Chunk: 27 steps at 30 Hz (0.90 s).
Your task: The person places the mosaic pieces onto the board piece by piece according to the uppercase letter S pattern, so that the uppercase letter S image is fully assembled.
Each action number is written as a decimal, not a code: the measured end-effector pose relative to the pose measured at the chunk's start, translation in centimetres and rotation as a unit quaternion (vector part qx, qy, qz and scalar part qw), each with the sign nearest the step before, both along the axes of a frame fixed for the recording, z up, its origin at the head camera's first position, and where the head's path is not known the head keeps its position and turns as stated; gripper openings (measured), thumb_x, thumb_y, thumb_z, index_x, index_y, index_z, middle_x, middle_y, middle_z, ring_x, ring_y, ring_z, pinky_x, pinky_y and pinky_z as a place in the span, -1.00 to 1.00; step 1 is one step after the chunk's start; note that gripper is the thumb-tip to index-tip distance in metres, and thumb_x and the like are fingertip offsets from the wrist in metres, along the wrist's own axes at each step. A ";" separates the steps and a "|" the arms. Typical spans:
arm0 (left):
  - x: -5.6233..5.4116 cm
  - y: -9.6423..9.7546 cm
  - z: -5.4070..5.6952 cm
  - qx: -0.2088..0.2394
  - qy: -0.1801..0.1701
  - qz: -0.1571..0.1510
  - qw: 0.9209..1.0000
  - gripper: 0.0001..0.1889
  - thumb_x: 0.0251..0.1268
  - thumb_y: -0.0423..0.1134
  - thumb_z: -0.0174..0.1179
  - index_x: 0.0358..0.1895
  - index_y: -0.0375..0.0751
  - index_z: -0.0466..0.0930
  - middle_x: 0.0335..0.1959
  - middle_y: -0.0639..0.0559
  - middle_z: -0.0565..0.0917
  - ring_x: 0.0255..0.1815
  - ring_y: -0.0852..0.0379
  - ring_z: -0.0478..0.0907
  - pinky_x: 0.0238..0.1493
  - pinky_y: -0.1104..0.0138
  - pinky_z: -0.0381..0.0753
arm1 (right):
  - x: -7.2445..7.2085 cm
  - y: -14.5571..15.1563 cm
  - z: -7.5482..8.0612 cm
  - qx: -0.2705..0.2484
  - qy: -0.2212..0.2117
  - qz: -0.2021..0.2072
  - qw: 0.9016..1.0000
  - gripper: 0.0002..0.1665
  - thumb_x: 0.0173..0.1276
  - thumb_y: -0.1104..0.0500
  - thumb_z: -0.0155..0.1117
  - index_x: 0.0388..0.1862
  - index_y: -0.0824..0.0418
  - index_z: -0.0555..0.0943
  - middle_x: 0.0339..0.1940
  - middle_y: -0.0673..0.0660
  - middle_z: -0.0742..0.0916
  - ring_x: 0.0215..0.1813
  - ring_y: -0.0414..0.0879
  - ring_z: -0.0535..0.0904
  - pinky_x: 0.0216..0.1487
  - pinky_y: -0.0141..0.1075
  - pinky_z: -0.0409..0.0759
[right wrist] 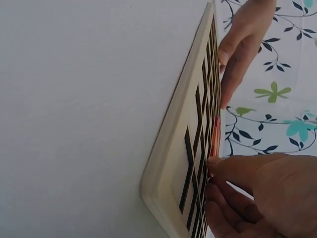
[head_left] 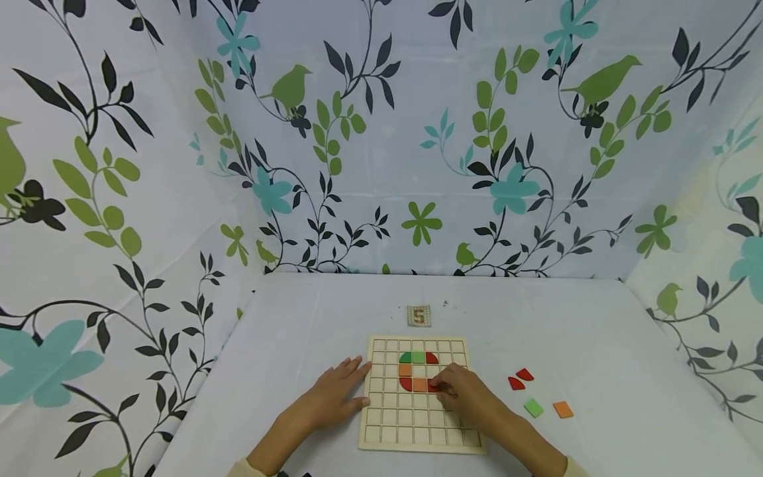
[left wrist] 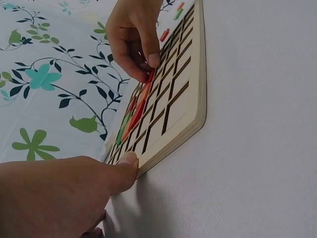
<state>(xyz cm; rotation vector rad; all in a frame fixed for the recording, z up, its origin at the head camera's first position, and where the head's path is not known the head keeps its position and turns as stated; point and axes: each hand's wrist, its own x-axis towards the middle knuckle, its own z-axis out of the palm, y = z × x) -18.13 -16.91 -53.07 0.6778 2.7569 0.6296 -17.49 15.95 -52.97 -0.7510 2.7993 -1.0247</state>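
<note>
there, your right hand [head_left: 461, 392] pinches a red piece [head_left: 432, 387] at the grid board [head_left: 405, 434]; your left hand [head_left: 335, 395], fingers extended, touches its edge.

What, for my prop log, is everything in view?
Tabletop: 1, white, foreground
Board: 1, pale wood, on tabletop
Placed pieces: 6, red, orange, light green, dark green, on board
Pinched piece: 1, red, at board
Loose pieces: 4, red, orange, light green, right of board
Card: 1, beige, beyond board
Patterned cloth: count unclear, white, green, teal, black, around tabletop
Dark thing: count unclear, black, bottom edge
Sleeves: 2, pale, bottom edge
Left hand: 1, board's left edge
Right hand: 1, over board
</note>
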 end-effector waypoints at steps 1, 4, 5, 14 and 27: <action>0.0 0.0 0.0 0.000 0.001 -0.001 1.000 -0.23 0.58 0.16 0.17 0.68 -0.08 0.21 0.70 -0.21 0.17 0.72 -0.31 0.06 0.61 -0.33 0.09 | 0.1 0.1 0.0 -0.003 -0.006 -0.004 1.000 -0.76 0.44 0.27 0.45 0.06 0.19 0.73 -0.04 -0.04 0.72 0.00 -0.13 0.65 0.06 -0.23 0.72; 0.0 0.0 0.0 -0.001 0.006 -0.005 1.000 -0.23 0.58 0.18 0.15 0.68 -0.08 0.20 0.70 -0.22 0.17 0.72 -0.31 0.06 0.61 -0.33 0.09 | 0.5 0.6 0.1 -0.002 -0.025 -0.027 0.999 -0.71 0.47 0.23 0.43 0.13 0.16 0.72 0.00 -0.04 0.72 0.02 -0.16 0.63 0.07 -0.21 0.72; 0.0 0.0 0.0 -0.001 0.007 -0.007 1.000 -0.23 0.59 0.18 0.15 0.68 -0.08 0.19 0.70 -0.22 0.17 0.72 -0.31 0.06 0.61 -0.33 0.09 | 0.6 0.9 0.1 -0.003 -0.030 -0.036 0.999 -0.71 0.47 0.22 0.42 0.14 0.15 0.72 0.01 -0.04 0.71 0.03 -0.16 0.63 0.08 -0.19 0.73; 0.0 -0.2 0.0 -0.006 0.013 -0.009 1.000 -0.22 0.59 0.19 0.14 0.68 -0.08 0.19 0.70 -0.22 0.17 0.72 -0.31 0.06 0.61 -0.32 0.10 | 0.3 7.3 2.1 0.007 -0.012 -0.127 0.992 -0.55 0.48 0.25 0.41 0.32 0.17 0.62 0.15 0.09 0.71 0.17 0.01 0.66 0.15 -0.03 0.71; 0.3 -0.3 0.0 -0.003 0.011 -0.006 1.000 -0.23 0.59 0.17 0.15 0.68 -0.10 0.20 0.70 -0.23 0.17 0.71 -0.32 0.06 0.61 -0.32 0.08 | -0.3 13.4 1.3 0.056 -0.049 -0.144 0.987 -0.75 0.40 0.33 0.44 0.04 0.25 0.72 -0.06 0.10 0.69 0.03 0.04 0.65 0.13 0.06 0.72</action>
